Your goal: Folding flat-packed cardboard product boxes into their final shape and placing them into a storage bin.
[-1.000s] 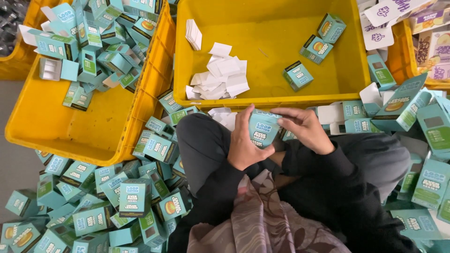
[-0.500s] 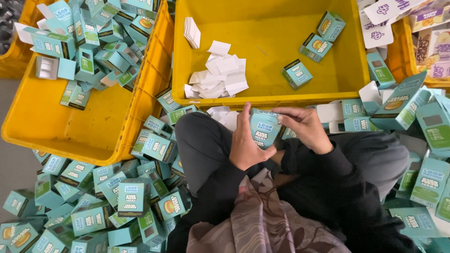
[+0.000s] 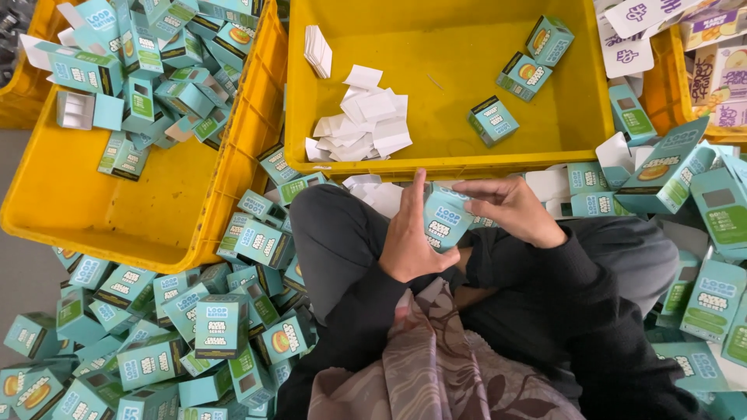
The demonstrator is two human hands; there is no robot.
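While a small teal carton (image 3: 445, 220) is held over the lap, it is pinched between both hands: the left hand (image 3: 408, 241) is pressed flat against its left side with fingers together and pointing up, and the right hand (image 3: 510, 208) is curled over its top edge. Beyond the fingertips, white paper slips (image 3: 364, 124) are heaped in a yellow crate (image 3: 467, 155).

Bright, even light falls from above; shadows are soft and short. The yellow bin (image 3: 447, 85) shows a mild sheen, no hard glare. Focus is sharp; the edges bend slightly.
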